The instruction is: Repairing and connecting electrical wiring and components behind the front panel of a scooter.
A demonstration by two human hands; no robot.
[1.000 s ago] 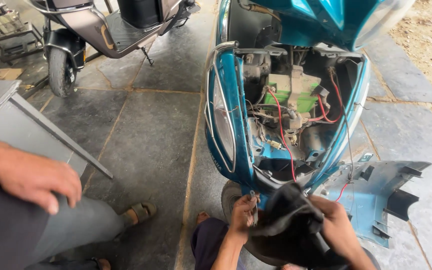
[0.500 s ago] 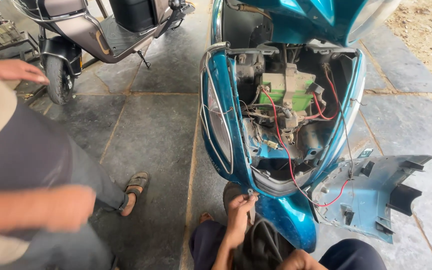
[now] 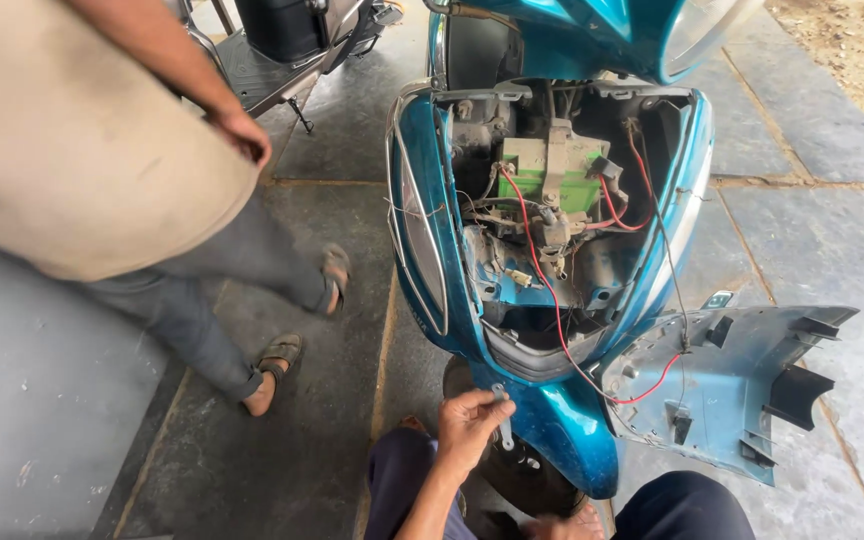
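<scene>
Holding: your left hand pinches a small metal tool at the scooter's front apron
Right grip: hidden, cannot tell
Next: steady, aligned turning on the fastener, I judge

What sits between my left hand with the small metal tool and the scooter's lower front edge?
Nothing visible. The left hand holds the small metal tool right against the blue front body, just above the front wheel. The loose blue panel and its red wire lie off to the right.

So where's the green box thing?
The green box sits up in the middle of the open scooter front, among red wires, above the left hand.
</scene>
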